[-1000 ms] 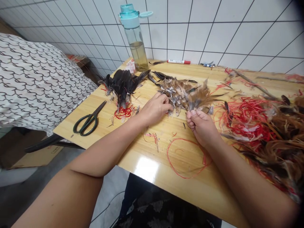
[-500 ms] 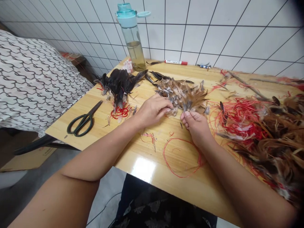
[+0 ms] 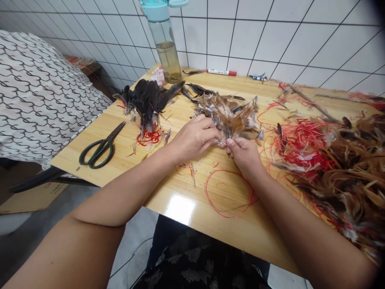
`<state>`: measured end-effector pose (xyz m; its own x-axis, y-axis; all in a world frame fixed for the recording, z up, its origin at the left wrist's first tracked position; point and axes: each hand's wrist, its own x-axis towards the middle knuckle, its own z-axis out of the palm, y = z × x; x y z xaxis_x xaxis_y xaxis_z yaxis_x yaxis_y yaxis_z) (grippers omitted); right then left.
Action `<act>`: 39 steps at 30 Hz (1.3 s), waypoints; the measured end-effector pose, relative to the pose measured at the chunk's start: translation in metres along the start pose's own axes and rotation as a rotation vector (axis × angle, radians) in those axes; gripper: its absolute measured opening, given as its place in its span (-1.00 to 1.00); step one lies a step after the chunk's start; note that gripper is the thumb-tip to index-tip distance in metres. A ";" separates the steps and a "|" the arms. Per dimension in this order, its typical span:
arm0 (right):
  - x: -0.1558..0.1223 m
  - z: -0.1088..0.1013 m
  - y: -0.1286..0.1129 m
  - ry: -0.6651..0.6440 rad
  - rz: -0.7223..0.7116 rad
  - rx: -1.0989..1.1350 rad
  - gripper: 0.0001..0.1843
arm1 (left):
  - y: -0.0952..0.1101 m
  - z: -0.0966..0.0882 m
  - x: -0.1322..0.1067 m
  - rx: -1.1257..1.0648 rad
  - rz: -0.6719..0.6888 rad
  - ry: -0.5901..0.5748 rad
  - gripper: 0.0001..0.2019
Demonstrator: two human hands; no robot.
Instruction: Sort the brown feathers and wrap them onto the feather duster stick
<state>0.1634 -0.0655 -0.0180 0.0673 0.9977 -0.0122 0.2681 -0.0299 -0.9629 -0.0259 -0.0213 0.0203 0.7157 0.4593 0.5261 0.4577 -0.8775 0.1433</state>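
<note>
My right hand (image 3: 245, 154) is closed in a pinch at the quill ends of brown feathers (image 3: 236, 125), which fan out away from me. Close against its fingertips is my left hand (image 3: 200, 136), also pinched, with a thin pale and reddish strand or quill end showing between the two; I cannot make out which. Beyond both hands lies a loose pile of brown and whitish feathers (image 3: 210, 105). A loop of red string (image 3: 207, 192) rests on the table just below my right hand.
Black-handled scissors (image 3: 100, 150) lie at the left, near a bunch of black feathers (image 3: 147, 102) and red string. A water bottle (image 3: 167, 48) and a red marker (image 3: 221, 72) stand and lie by the tiled wall. Tangled red string (image 3: 309, 148) and brown feathers (image 3: 357, 172) cover the right side.
My left fingertips have come over to my right ones and now meet them at the feathers' base. My right hand has shifted slightly left. The whole view has tipped a little downward.
</note>
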 end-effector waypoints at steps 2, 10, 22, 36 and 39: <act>0.000 0.000 -0.001 -0.021 0.002 0.005 -0.63 | 0.002 -0.001 0.001 0.039 -0.001 -0.022 -0.76; -0.001 -0.001 -0.012 -0.153 0.050 0.037 -0.76 | 0.009 -0.001 0.003 0.156 0.027 -0.027 -0.72; 0.003 -0.020 -0.016 -0.174 0.223 0.518 -0.55 | -0.003 -0.009 0.002 0.049 -0.165 0.250 -0.83; 0.003 -0.016 -0.013 -0.143 0.192 0.495 -0.52 | 0.011 -0.007 0.004 -0.224 -0.125 0.156 -0.74; 0.002 -0.014 -0.013 -0.129 0.176 0.473 -0.48 | 0.012 -0.002 0.004 -0.269 -0.151 0.086 -0.83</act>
<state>0.1736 -0.0643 -0.0020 -0.0547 0.9803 -0.1897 -0.2022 -0.1970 -0.9593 -0.0185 -0.0304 0.0255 0.5981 0.5835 0.5494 0.3911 -0.8108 0.4355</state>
